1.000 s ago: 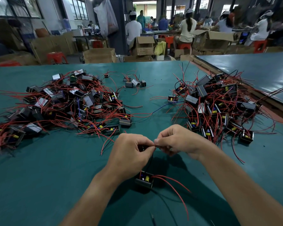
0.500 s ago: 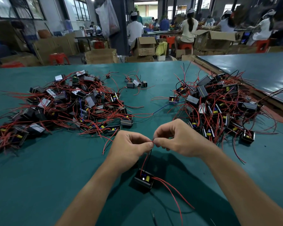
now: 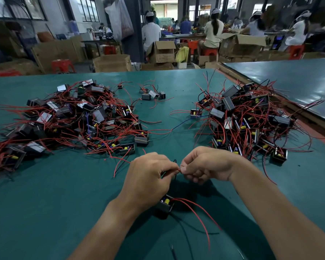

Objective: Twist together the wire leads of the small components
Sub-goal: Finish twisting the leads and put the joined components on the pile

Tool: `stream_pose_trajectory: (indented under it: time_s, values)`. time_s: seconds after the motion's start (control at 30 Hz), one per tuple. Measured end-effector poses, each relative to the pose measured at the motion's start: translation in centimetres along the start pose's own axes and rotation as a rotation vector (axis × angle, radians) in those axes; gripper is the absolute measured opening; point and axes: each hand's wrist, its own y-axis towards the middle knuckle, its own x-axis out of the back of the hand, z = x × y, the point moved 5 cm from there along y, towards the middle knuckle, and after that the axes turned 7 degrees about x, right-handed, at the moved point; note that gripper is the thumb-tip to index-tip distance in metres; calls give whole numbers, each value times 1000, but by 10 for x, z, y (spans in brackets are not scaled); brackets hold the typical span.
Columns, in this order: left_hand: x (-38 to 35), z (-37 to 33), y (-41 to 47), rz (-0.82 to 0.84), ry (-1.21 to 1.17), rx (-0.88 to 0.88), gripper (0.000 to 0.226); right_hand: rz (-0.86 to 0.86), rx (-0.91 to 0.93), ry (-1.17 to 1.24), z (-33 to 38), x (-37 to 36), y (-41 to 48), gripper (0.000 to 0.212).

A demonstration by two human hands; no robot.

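Note:
A small black component (image 3: 165,205) with a yellow part lies on the green table (image 3: 45,203), partly hidden under my left wrist. Red and black wire leads (image 3: 177,169) rise from it to my hands. My left hand (image 3: 148,177) and my right hand (image 3: 206,164) meet fingertip to fingertip above the component, each pinching the red lead ends between thumb and forefinger. Two more red leads (image 3: 197,212) trail from the component toward the near right.
A big pile of the same components with red wires (image 3: 73,121) covers the left of the table. Another pile (image 3: 248,119) lies at the right. A few loose ones (image 3: 152,93) sit at the far middle. Seated workers and cardboard boxes (image 3: 163,51) fill the background.
Both hands stay pinched on the lead ends and have shifted slightly right. My left wrist now covers more of the component.

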Motion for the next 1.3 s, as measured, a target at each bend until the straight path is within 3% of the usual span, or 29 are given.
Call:
stream_pose_trajectory:
  time_s: [0.07,0.13,0.27,0.5,0.67,0.77,0.87,0.93,1.3]
  values:
    - [1,1,2,-10,-56,26,3,28,-3,152,-2,-1,1,41]
    - [4,7,4,-17,-177,146,4,0,112,222,2,2,3,32]
    - [3,21,4,68,-447,475,23,-110,421,151,17,4,3,7]
    - [-3,30,0,286,-802,767,7,-191,587,20,22,5,4,14]
    - [-2,31,-2,302,-808,768,5,-230,584,-51,25,2,3,14]
    - [-4,32,-1,237,-664,717,10,-251,516,-131,23,0,5,19]
    - [-1,23,0,130,-269,468,10,-263,435,-230,20,-1,8,25]
    - [-2,15,0,101,-135,322,7,-268,384,-259,18,0,10,28]
    - [3,21,2,53,-154,326,9,-273,322,5,19,2,6,19]
